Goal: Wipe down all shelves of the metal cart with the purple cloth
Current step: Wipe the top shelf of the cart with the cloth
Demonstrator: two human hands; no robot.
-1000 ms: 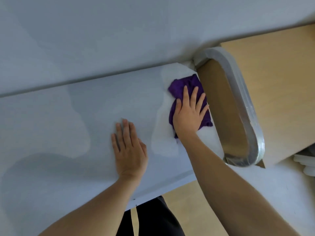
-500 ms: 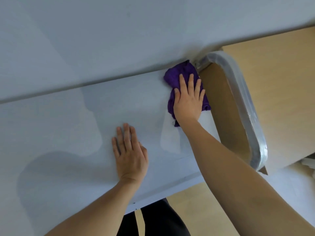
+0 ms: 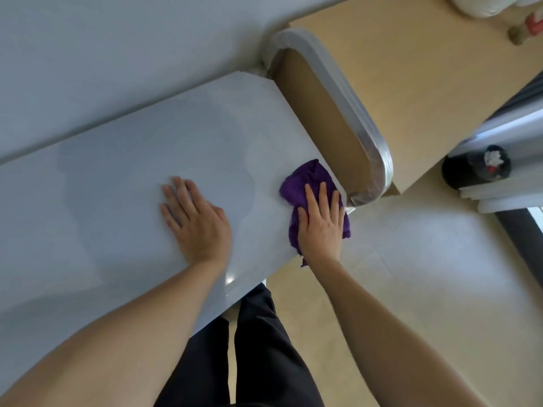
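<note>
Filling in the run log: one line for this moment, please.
right hand flat on purple cloth, near right corner of cart top shelf | left hand flat on shelf, bracing

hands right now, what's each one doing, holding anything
Left hand: open, flat on the cart's top shelf, holding nothing.
Right hand: open, fingers spread, pressing the purple cloth onto the shelf, not gripping it.

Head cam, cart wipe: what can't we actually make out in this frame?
- Lower shelves of the cart: hidden beneath the top shelf in the head view.
- Purple cloth: its middle is covered by the right hand, flat on it.
- Shelf patch under the left hand: covered by the palm.
- Black bin contents: too small to identify.
- White objects at the top right corner: cut off by the frame edge.
</note>
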